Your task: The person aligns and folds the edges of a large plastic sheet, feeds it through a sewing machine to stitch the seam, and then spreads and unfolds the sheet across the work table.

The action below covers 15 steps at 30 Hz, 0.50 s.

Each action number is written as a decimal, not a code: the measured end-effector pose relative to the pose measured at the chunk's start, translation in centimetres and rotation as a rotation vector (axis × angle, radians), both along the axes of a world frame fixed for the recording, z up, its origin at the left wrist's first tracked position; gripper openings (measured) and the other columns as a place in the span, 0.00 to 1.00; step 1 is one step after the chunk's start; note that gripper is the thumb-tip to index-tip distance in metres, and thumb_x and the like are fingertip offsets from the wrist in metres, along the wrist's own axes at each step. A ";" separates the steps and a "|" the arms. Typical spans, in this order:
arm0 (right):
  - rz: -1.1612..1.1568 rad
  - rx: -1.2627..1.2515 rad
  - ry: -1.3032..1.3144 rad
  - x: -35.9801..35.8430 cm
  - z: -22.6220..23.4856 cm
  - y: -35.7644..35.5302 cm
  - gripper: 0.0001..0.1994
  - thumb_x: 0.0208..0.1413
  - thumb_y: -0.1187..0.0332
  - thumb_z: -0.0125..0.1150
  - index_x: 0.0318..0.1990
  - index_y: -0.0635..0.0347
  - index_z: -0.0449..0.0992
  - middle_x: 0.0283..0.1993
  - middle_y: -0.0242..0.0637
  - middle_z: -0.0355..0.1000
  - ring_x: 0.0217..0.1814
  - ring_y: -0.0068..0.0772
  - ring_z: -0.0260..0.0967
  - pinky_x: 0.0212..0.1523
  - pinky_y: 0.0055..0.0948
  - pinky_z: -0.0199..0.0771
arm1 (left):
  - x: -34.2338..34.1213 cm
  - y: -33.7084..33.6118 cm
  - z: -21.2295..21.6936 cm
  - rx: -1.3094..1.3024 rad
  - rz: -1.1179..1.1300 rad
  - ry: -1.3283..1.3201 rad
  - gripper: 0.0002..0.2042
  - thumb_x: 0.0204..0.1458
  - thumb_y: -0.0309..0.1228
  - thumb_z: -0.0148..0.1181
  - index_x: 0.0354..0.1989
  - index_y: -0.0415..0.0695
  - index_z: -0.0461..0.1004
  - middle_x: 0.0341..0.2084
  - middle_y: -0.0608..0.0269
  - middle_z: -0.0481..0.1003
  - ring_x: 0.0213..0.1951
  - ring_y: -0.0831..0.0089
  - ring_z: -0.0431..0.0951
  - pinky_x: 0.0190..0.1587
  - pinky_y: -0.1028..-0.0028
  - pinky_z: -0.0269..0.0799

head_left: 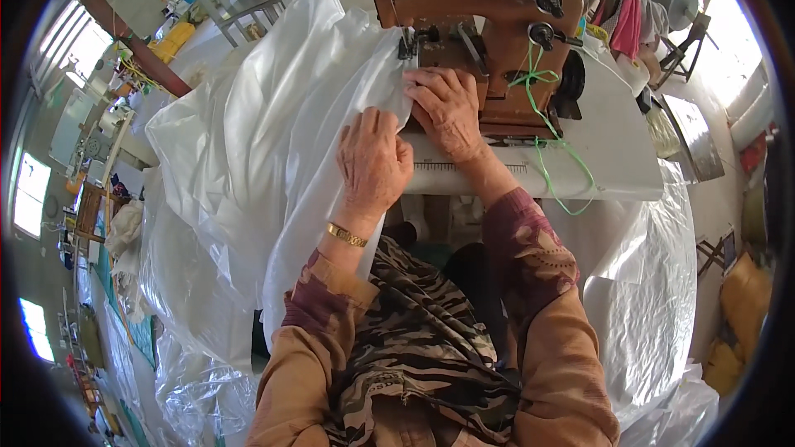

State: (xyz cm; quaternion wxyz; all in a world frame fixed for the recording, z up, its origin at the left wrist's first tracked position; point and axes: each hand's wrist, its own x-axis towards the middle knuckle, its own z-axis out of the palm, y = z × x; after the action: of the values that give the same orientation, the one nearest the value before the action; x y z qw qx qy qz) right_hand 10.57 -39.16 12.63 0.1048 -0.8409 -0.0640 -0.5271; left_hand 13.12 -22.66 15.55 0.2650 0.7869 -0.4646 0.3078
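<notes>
**Both hands on the white sheet at the sewing machine**

My left hand (374,161) lies palm down on the white plastic sheet (265,141), fingers together and curled slightly, pressing the material flat near the front edge of the white machine table (613,141). A gold bracelet (346,235) sits on that wrist. My right hand (447,108) rests just beyond it, fingers close together and stretched toward the needle area (406,43), holding the sheet's edge down against the table; I cannot tell whether the fingertips pinch the material or only press on it. The two hands touch each other at the knuckles.

The sheet spills off the table's left edge in big folds and hangs down past my lap. The brown sewing machine (480,8) stands at the back of the table, directly behind my right hand. A green cord (542,128) loops from the machine's right side across the table toward its front edge. More clear plastic (646,298) is heaped below the table's right corner.
</notes>
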 end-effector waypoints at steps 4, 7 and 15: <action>0.001 -0.005 0.007 0.0 0.0 0.0 0.15 0.43 0.68 0.67 0.42 0.50 0.75 0.53 0.25 0.72 0.56 0.32 0.66 0.55 0.39 0.59 | -1.0 0.9 0.0 0.072 0.066 0.028 0.10 0.41 0.23 0.59 0.31 0.42 0.65 0.31 0.56 0.66 0.35 0.56 0.70 0.36 0.60 0.64; -0.001 -0.003 0.025 -0.1 0.0 0.0 0.15 0.44 0.68 0.67 0.42 0.51 0.75 0.53 0.26 0.72 0.55 0.32 0.66 0.56 0.39 0.59 | -2.3 1.5 -0.6 0.072 0.067 0.086 0.16 0.42 0.25 0.62 0.41 0.42 0.67 0.38 0.55 0.69 0.42 0.54 0.71 0.42 0.61 0.66; 0.031 0.041 0.030 -0.3 0.1 0.1 0.17 0.39 0.72 0.67 0.41 0.52 0.75 0.54 0.25 0.73 0.57 0.36 0.67 0.56 0.40 0.59 | -3.5 5.5 -3.1 0.008 0.029 0.288 0.23 0.50 0.17 0.54 0.57 0.37 0.63 0.42 0.49 0.73 0.45 0.51 0.73 0.49 0.57 0.68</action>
State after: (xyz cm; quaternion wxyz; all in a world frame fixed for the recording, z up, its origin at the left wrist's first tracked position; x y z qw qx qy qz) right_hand 10.29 -39.01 12.68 0.1308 -0.8452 -0.0645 -0.5141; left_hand 9.62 -17.17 12.43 0.3214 0.8305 -0.4115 0.1937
